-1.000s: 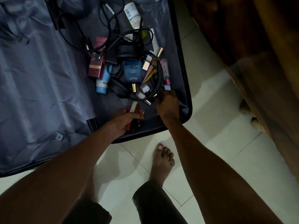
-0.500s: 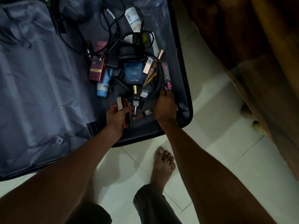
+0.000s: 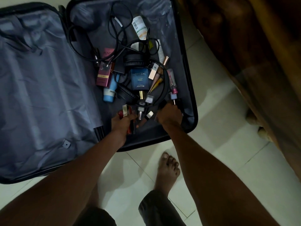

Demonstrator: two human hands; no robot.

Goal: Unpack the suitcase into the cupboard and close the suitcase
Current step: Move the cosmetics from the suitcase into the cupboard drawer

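Observation:
An open black suitcase [image 3: 191, 88] with grey lining lies on the floor. Its right half holds a pile of small things: a blue perfume box [image 3: 140, 79], black headphones [image 3: 134, 61], tangled cables [image 3: 117, 33], a pink box [image 3: 105, 74], a blue tube [image 3: 110, 91], a white tube [image 3: 139, 27] and several slim cosmetics. My left hand [image 3: 123, 123] grips a bunch of red and dark lipstick-like sticks [image 3: 126, 112] at the pile's near edge. My right hand [image 3: 168, 114] reaches into the near right corner, fingers curled down onto small items; what it holds is hidden.
The suitcase's left half [image 3: 40, 87] shows only grey lining. White floor tiles [image 3: 219, 115] lie to the right. Dark wooden furniture [image 3: 252, 46] runs along the right side. My bare foot [image 3: 167, 170] stands on the tiles just below the suitcase.
My left hand has lifted a bunch of sticks and moved slightly up toward the pile. My right hand has shifted a little within the near right corner.

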